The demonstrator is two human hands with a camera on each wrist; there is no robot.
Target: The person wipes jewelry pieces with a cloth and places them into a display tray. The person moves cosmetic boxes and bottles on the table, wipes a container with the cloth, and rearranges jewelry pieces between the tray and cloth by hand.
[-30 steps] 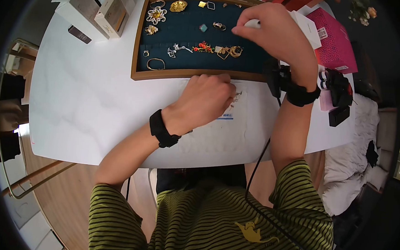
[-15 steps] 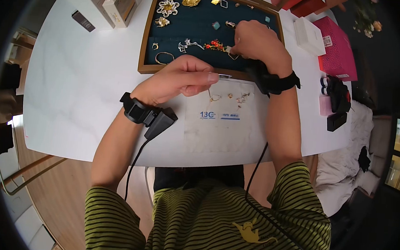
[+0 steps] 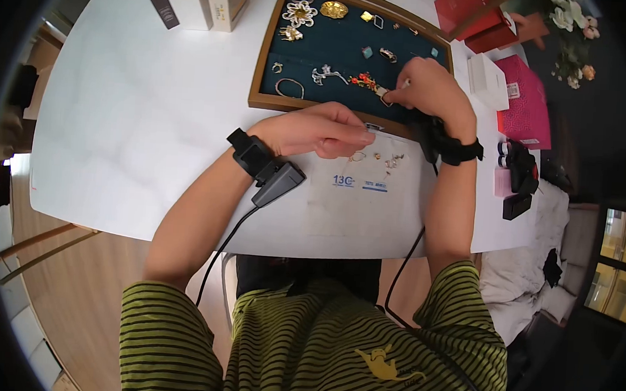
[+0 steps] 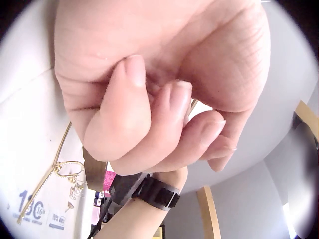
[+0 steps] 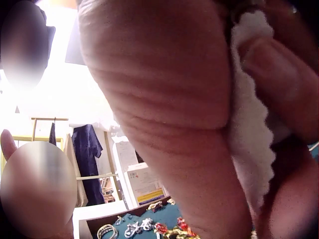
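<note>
My left hand (image 3: 317,130) is held over the front edge of the jewelry box (image 3: 259,77), thumb and fingertips together. From it a thin gold chain (image 4: 61,144) hangs down in the left wrist view. My right hand (image 3: 437,92) is over the box's front right part, gripping a white cloth (image 5: 249,109) with a scalloped edge. Its fingertips are right at the gold square-shaped piece (image 3: 381,92), next to a red and gold brooch (image 3: 364,80). A silver flower brooch (image 3: 327,74) and a bangle (image 3: 289,88) lie to the left on the dark green lining.
Below my left hand, a pale printed sheet (image 3: 358,213) bears a small gold ring (image 3: 377,156) and other small jewelry (image 3: 395,161). White boxes (image 3: 228,4) stand at the back left. A white box (image 3: 488,82) and a pink box (image 3: 523,101) stand at the right.
My right hand has come down from the box's right side toward its front row. My left hand has turned and lifted off the sheet with the chain, uncovering the jewelry there. The head view has shifted.
</note>
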